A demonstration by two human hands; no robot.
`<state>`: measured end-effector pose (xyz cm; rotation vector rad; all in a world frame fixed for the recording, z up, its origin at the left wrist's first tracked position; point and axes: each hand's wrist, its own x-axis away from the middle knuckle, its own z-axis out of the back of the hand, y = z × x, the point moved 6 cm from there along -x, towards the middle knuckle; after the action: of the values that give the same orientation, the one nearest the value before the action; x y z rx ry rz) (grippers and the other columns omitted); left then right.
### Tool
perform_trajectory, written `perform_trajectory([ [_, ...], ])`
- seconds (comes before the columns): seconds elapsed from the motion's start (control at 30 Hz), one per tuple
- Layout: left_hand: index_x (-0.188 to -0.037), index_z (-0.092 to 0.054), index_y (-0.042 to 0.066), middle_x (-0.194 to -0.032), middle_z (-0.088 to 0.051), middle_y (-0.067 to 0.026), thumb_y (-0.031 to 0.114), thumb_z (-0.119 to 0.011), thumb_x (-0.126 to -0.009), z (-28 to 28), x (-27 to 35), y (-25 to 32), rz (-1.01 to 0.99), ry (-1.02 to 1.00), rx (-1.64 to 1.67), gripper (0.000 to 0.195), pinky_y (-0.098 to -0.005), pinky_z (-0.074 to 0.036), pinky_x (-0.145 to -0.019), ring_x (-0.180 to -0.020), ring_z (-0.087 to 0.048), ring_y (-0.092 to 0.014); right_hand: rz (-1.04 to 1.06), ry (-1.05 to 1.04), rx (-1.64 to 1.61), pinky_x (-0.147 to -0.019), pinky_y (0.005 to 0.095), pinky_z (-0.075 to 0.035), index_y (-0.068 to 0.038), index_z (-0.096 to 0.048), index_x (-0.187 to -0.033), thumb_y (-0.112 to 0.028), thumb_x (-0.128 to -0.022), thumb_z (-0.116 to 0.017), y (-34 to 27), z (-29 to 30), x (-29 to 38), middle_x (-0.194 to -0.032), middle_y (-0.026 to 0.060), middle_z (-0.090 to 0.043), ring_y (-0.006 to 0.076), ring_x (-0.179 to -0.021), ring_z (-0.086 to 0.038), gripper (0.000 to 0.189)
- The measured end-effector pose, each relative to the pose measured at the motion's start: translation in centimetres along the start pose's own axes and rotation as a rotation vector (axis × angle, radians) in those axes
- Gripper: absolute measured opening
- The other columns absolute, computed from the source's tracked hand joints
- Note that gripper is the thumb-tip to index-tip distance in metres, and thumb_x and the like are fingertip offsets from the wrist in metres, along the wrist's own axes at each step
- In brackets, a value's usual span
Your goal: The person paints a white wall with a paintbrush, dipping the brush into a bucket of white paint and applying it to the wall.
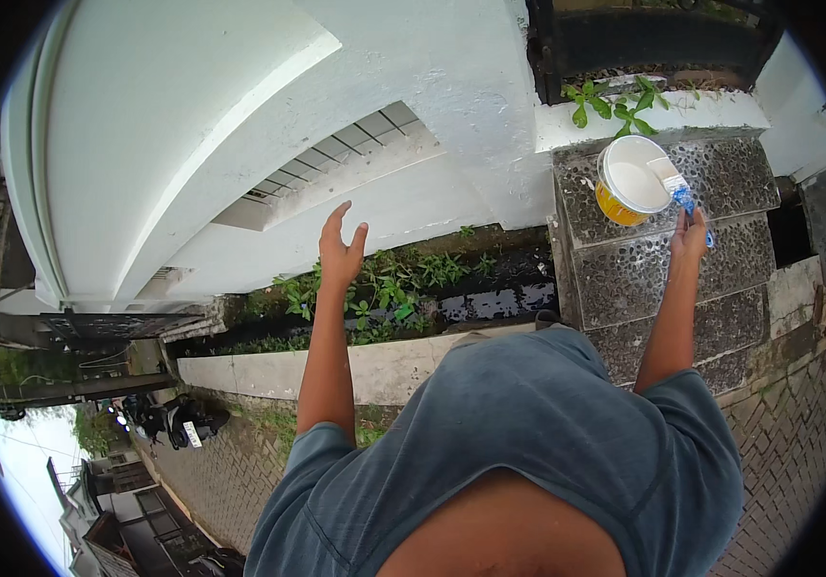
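Observation:
My right hand [688,234] grips the blue handle of a paintbrush [683,196]. The brush's white-coated bristle end lies at the right rim of a yellow and white paint bucket [622,205], which holds white paint. The bucket stands on pebbled slabs [719,249] to the right. My left hand [344,249] is raised in front of the white wall [456,162], fingers apart and holding nothing. Whether it touches the wall cannot be told. Left of the bucket, the wall has a barred opening [340,148].
A drainage ditch with dark water [499,303] and green weeds [384,288] runs along the wall's foot, edged by a low concrete kerb [254,371]. Plants [633,108] grow on a white ledge behind the bucket. A parked motorcycle [182,422] stands on the paved lane at lower left.

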<state>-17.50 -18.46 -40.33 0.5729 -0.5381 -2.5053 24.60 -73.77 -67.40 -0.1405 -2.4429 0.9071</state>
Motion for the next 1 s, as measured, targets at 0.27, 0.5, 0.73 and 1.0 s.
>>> perform_trajectory([
  [0.27,-0.129,-0.055,0.008,-0.130,-0.057,-0.0144,0.025,-0.066,-0.091,11.5,-18.5,11.6,-0.636,0.388,-0.295,0.043,-0.0424,-0.040,-0.104,-0.124,-0.050,-0.031,-0.163,-0.160,-0.409,-0.093,0.0317,-0.054,0.004,-0.056,-0.109,-0.001,-0.090,-0.062,6.8,-5.9,11.7,-0.106,0.0120,-0.060,0.0211,-0.103,-0.060,0.021],
  [0.5,-0.135,-0.053,0.011,-0.143,-0.044,-0.0174,0.050,-0.058,-0.090,9.4,-23.9,6.5,-0.978,0.408,-0.565,0.059,-0.0483,-0.033,-0.110,-0.134,-0.037,-0.039,-0.280,-0.263,-0.326,-0.086,0.0288,-0.053,-0.002,-0.057,-0.114,-0.001,-0.087,-0.068,20.3,-13.1,26.6,-0.105,0.0069,-0.061,0.0157,-0.097,-0.061,0.029],
  [0.73,-0.135,-0.052,0.015,-0.146,-0.040,-0.0150,0.072,-0.056,-0.080,9.0,-23.9,6.0,-1.097,0.545,-0.358,0.079,-0.0517,-0.032,-0.109,-0.136,-0.034,-0.038,-0.237,-0.045,-0.432,-0.093,0.0293,-0.051,0.004,-0.055,-0.118,-0.005,-0.088,-0.068,34.9,-9.3,33.1,-0.108,0.0078,-0.060,0.0172,-0.103,-0.060,0.034],
  [1.0,-0.132,-0.053,0.013,-0.140,-0.047,-0.0163,0.073,-0.054,-0.081,9.0,-23.7,4.1,-1.182,0.556,-0.388,0.080,-0.0508,-0.034,-0.108,-0.134,-0.037,-0.036,0.043,0.099,-0.321,-0.085,0.0304,-0.055,0.007,-0.061,-0.112,-0.003,-0.087,-0.069,42.7,-12.4,34.2,-0.106,0.0121,-0.063,0.0182,-0.095,-0.063,0.028],
])
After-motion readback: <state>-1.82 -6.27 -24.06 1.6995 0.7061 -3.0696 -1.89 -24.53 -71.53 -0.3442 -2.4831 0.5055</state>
